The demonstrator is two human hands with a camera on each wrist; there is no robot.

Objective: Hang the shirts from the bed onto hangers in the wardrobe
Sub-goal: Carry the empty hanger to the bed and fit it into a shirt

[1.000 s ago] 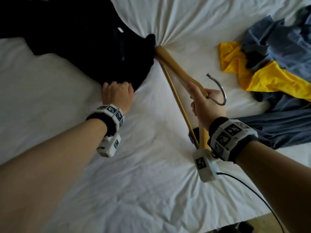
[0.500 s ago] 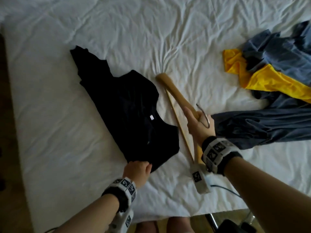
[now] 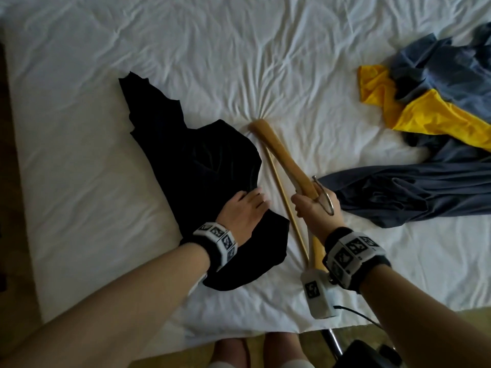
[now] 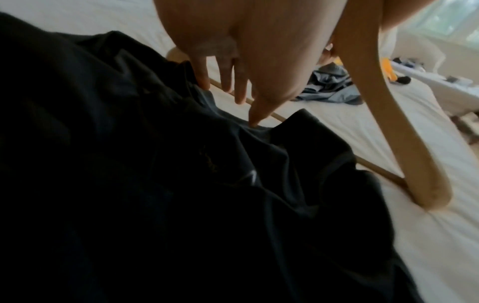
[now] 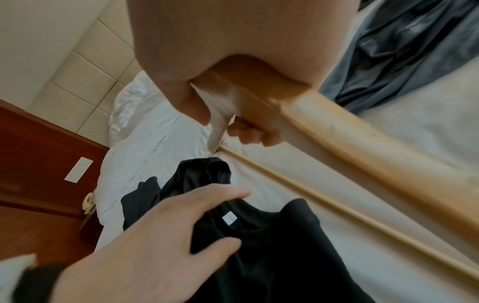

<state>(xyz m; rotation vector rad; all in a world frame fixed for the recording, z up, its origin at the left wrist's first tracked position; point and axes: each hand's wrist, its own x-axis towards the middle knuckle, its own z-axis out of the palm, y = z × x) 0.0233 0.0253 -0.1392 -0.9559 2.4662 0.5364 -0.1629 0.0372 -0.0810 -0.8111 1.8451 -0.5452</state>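
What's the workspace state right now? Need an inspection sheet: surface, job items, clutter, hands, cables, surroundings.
Surface: bed with a wrinkled white sheet.
Job's things: black shirt lies crumpled near the front edge, its collar label visible in the right wrist view; wooden hanger beside it, far tip resting on the sheet.
Clutter: yellow garment and grey-blue garments heaped at the right.
Hands: left hand rests on the black shirt at the collar, fingers extended; right hand grips the wooden hanger below its metal hook.
Cables: black cable runs from the right wrist camera.
Surroundings: wooden furniture and tiled wall beside the bed; wardrobe not seen.
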